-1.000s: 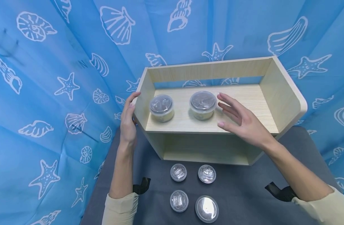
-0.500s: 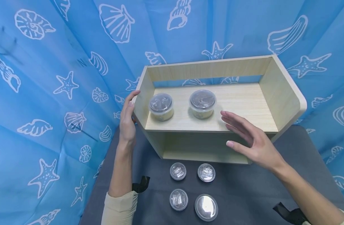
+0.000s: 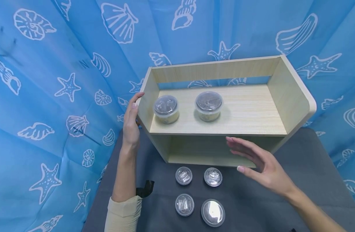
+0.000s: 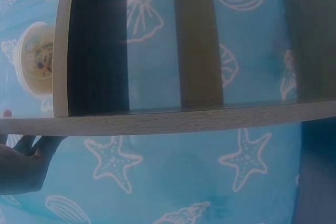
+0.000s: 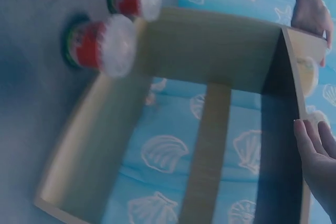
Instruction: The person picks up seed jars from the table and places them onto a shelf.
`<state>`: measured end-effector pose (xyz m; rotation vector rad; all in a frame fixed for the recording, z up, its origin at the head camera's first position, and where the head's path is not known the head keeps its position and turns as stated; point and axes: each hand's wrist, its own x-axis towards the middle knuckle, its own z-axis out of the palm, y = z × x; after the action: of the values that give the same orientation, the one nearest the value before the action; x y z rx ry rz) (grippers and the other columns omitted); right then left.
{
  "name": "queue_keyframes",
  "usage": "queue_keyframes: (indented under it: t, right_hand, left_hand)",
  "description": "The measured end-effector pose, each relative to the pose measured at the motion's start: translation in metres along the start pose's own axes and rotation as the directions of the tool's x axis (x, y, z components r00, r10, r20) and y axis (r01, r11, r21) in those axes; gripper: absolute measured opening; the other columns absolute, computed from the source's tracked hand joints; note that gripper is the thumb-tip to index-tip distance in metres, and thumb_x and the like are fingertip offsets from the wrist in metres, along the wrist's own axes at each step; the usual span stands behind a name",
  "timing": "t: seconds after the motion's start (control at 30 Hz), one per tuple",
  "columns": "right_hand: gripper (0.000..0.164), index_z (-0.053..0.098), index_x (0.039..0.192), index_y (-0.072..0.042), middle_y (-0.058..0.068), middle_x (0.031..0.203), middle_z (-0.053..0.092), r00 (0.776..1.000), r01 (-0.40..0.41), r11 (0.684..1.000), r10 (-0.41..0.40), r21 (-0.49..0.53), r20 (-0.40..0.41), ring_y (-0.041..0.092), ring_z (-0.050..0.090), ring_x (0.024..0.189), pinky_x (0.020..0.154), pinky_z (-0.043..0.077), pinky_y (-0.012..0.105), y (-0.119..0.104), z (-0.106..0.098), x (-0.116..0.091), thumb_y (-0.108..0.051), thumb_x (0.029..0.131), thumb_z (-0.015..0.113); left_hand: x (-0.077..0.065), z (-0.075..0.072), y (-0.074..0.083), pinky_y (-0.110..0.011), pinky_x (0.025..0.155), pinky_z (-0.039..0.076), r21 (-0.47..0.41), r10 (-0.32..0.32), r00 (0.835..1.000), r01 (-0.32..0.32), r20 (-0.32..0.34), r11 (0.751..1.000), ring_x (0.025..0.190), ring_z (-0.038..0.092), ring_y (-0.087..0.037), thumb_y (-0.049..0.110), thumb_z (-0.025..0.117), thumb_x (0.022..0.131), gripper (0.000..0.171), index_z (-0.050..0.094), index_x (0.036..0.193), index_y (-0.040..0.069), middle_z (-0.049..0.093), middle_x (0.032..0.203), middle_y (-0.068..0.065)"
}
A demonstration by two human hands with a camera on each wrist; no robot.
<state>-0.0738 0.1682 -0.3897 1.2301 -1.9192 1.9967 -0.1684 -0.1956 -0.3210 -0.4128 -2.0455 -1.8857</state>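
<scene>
My left hand [image 3: 131, 124] holds the left side panel of a pale two-tier wooden shelf [image 3: 250, 109], fingers over its edge; in the left wrist view a fingertip shows past the panel. My right hand [image 3: 261, 164] is in front of the shelf's lower right part, fingers apart and holding nothing. On the upper board stand two lidded plastic tubs: the left tub [image 3: 166, 109] near the side panel, and the other tub [image 3: 208, 106] near the middle. In the left wrist view one tub [image 4: 38, 59] shows dark bits inside.
On the dark grey tablecloth [image 3: 253, 209] in front of the shelf stand several smaller lidded tubs, among them one back tub [image 3: 213, 177] and the larger front tub [image 3: 213, 212]. Red labels show on tubs [image 5: 100, 45] in the right wrist view. A blue shell-print curtain [image 3: 79, 64] hangs behind.
My right hand has drawn away from the middle tub on the upper board, moving down and toward me. My left hand and the tubs have stayed in place.
</scene>
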Motion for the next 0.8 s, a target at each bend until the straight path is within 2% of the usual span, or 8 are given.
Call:
queue_keyframes:
  t: [0.33,0.53,0.8]
  right_hand:
    - [0.074,0.033,0.143,0.018,0.034,0.143,0.042,0.998,-0.062,0.998,0.063,-0.023,0.024,0.028,0.047,0.135,0.104,0.044,0.03,0.027,0.027,-0.037,0.027,0.075,0.064]
    - [0.073,0.036,0.142,0.017,0.033,0.14,0.046,0.997,-0.081,0.997,0.081,-0.017,0.012,0.027,0.051,0.131,0.102,0.046,0.029,0.038,0.038,-0.052,0.024,0.076,0.066]
    - [0.07,0.046,0.141,0.008,0.022,0.136,0.056,0.991,-0.134,0.984,0.133,-0.12,-0.015,0.021,0.055,0.126,0.097,0.048,0.027,0.053,0.05,-0.069,0.015,0.077,0.074]
  left_hand:
    - [-0.001,0.0,0.0,-0.044,0.086,0.038,-0.007,0.014,1.0,-0.014,0.003,1.0,0.119,0.043,-0.025,0.032,0.031,0.106,0.046,0.048,0.145,0.016,0.045,0.139,-0.003]
    - [-0.002,0.001,-0.001,-0.044,0.087,0.037,-0.001,0.022,1.0,-0.022,-0.001,1.0,0.12,0.043,-0.025,0.032,0.03,0.105,0.047,0.048,0.145,0.016,0.045,0.139,-0.003]
    - [-0.001,0.002,-0.003,-0.041,0.084,0.037,-0.005,0.025,1.0,-0.025,-0.009,1.0,0.116,0.044,-0.027,0.032,0.03,0.106,0.047,0.048,0.145,0.017,0.046,0.137,-0.005]
